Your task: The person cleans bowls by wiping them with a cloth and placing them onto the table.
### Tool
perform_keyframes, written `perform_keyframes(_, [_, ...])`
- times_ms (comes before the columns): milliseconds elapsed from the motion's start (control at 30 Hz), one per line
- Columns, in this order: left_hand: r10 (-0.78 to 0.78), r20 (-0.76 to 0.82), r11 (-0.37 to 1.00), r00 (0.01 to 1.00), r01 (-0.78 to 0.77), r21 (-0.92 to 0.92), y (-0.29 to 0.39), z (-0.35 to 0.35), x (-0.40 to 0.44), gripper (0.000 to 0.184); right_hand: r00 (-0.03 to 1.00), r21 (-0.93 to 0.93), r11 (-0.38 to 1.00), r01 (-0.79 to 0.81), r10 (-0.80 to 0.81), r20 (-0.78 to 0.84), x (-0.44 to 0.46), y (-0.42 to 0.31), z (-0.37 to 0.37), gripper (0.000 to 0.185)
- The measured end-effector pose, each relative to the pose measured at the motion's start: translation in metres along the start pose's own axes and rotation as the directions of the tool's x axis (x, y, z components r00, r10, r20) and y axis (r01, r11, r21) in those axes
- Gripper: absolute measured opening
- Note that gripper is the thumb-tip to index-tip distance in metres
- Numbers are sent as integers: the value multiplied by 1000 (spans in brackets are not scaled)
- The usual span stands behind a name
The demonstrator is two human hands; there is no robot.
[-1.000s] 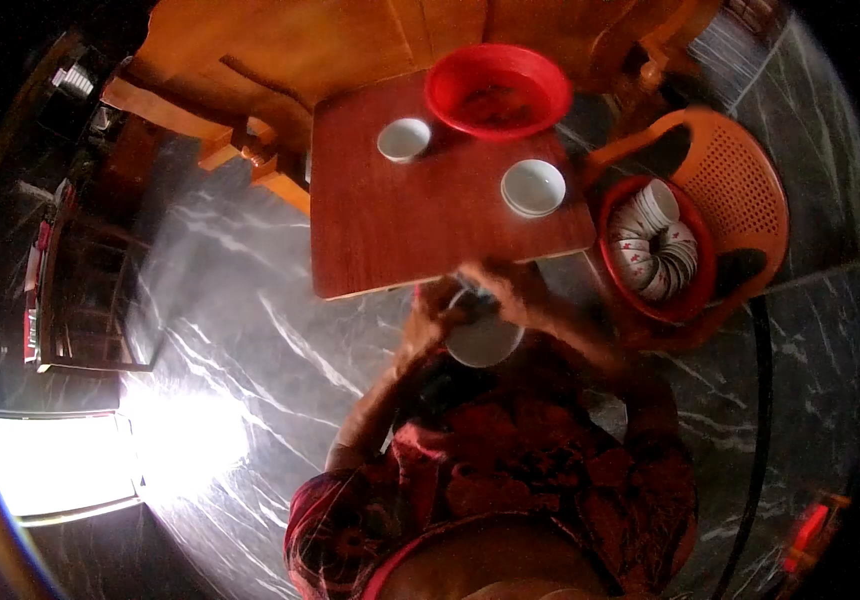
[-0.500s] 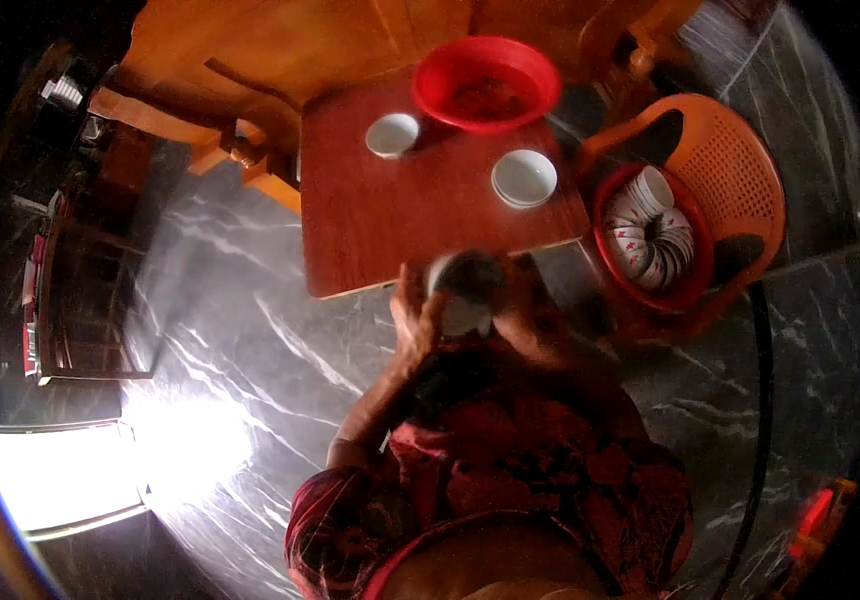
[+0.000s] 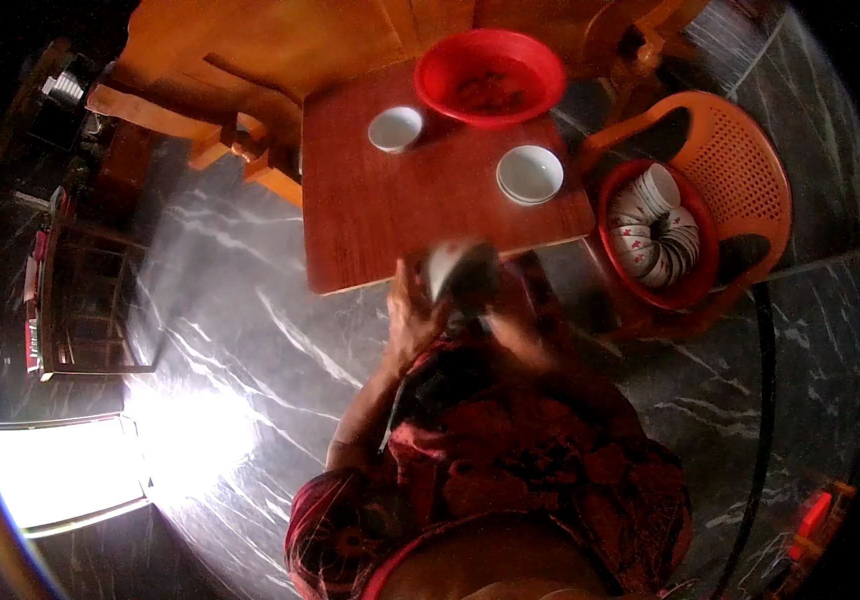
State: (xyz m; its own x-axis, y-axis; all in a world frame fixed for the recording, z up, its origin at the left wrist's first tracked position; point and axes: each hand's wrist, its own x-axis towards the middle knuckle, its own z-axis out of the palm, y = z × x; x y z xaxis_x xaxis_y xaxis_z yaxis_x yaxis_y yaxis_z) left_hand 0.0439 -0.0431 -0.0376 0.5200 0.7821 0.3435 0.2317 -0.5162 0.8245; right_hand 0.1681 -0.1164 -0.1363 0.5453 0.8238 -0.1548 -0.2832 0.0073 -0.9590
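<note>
Just off the near edge of the table, my left hand is closed round the side of a white bowl, which is tilted and blurred. My right hand is close against the bowl's other side, its fingers lost in shadow and blur. Something dark covers part of the bowl on that side; I cannot tell whether it is a cloth or shadow. Ahead on the reddish-brown table are a white bowl at the left and a small stack of white bowls at the right.
A red basin sits at the table's far edge, something dark inside it. To the right, an orange plastic chair carries a red tub of nested patterned bowls. A wooden bench stands behind the table. The floor is grey marbled tile.
The bowl in my hands has turned and tipped, rising slightly toward the table edge. Both hands have shifted a little with it. The other bowls have stayed in place on the table.
</note>
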Motion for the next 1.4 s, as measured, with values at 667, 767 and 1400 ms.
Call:
perform_keyframes(667, [-105,334,995,937,97,40,28,-12,2,58,354,-393,28,919,-499,791,-1,-146,4,27])
perform_keyframes(767, [-163,280,984,946,177,-23,16,-10,-6,60,401,-386,129,913,-445,801,4,-138,4,29])
perform_keyframes(1400, [-134,-71,966,988,114,-232,24,-11,-3,80,989,277,959,-63,22,150,-3,-26,12,32])
